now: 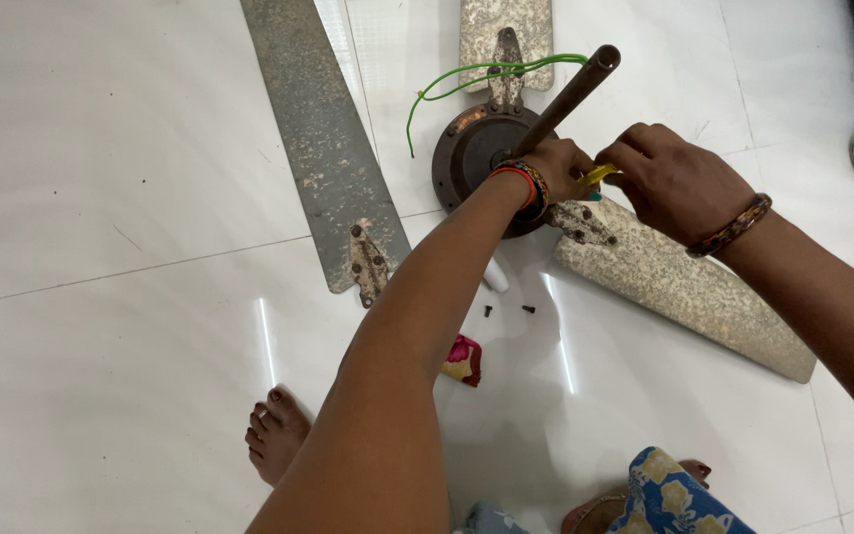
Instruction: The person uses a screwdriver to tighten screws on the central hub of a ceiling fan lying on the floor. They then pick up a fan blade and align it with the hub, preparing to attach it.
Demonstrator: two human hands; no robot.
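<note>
Both arms reach forward over the white tile floor (pixel 121 148). The left hand (pixel 557 168) is curled against the ceiling fan motor (pixel 471 158) at the base of its rusty rod (pixel 570 97), while the right hand (pixel 674 181) pinches a yellow-handled tool (pixel 600 175) just beside it. A detached blade (pixel 323 148) lies to the left, and two small screws (pixel 506 310) sit nearer me.

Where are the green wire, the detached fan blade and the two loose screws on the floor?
green wire (pixel 486 69), head view, on its upper loop.
detached fan blade (pixel 313 129), head view, mid-blade.
loose screws (pixel 528 309), head view, on the right screw.
</note>
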